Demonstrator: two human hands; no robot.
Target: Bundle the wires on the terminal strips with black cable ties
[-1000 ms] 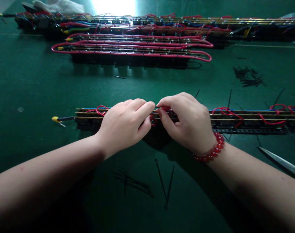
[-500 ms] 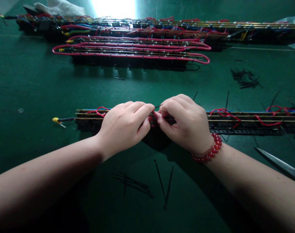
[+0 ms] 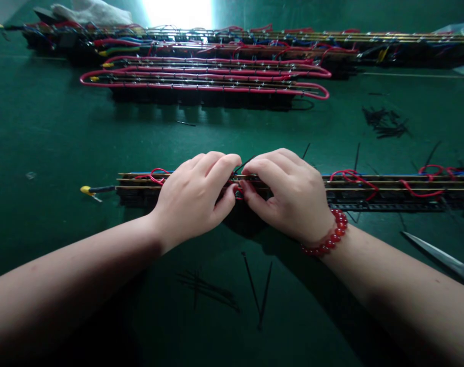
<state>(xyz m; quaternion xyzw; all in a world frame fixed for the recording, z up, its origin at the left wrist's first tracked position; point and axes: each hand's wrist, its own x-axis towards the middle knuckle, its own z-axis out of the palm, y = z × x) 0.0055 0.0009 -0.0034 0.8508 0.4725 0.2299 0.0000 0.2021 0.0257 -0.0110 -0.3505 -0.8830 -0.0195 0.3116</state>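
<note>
A long black strip assembly (image 3: pixel 388 189) with brass-coloured rails and red wires lies across the green table. My left hand (image 3: pixel 196 196) rests over its left part, thumb and fingertips parted around the rails. Close beside it, my right hand (image 3: pixel 289 196), with a red bead bracelet at the wrist, has its forefinger and thumb a little apart at the rails. A thin black tie (image 3: pixel 247 163) stands up between the two hands; whether fingers touch it is hard to tell. A yellow-tipped cable (image 3: pixel 87 190) sticks out at the assembly's left end.
Further assemblies with thick red cable (image 3: pixel 216 86) lie at the back. Black ties lie in a pile (image 3: pixel 386 122) at back right and loose (image 3: pixel 209 290) in front. Scissors (image 3: pixel 441 257) lie at the right, and a pale cloth (image 3: pixel 94 12) at back left.
The fingers of both hands have parted from their pinch at the rails. The black tie between them now shows more of its length and stands higher.
</note>
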